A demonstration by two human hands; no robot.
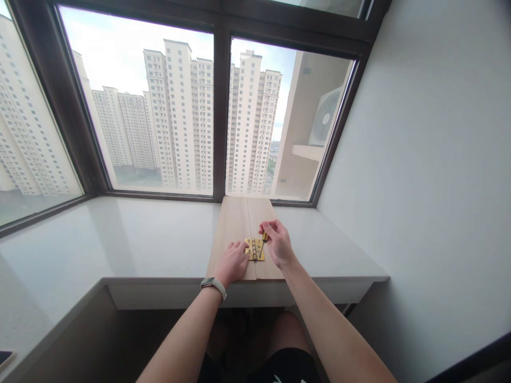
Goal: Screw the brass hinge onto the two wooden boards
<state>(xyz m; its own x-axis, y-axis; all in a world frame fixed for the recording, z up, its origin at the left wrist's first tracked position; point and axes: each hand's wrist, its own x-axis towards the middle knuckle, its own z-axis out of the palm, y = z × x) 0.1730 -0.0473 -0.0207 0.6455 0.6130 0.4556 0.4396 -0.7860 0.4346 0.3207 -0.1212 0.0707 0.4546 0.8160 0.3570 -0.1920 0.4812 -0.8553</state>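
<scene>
Two light wooden boards (239, 223) lie side by side on the white windowsill counter (151, 239). A brass hinge (254, 249) sits across their seam near the front edge. My left hand (232, 261), with a watch on the wrist, rests flat on the left board, its fingertips touching the hinge's left leaf. My right hand (276, 242) is closed round a small screwdriver (263, 242) with a yellow and black handle, its tip pointing down at the hinge's right leaf.
A wide dark-framed window (221, 106) runs behind the counter, with tall buildings outside. A plain white wall (431, 175) stands close on the right. A dark phone corner (6, 359) shows at the lower left. My legs are under the counter's front edge.
</scene>
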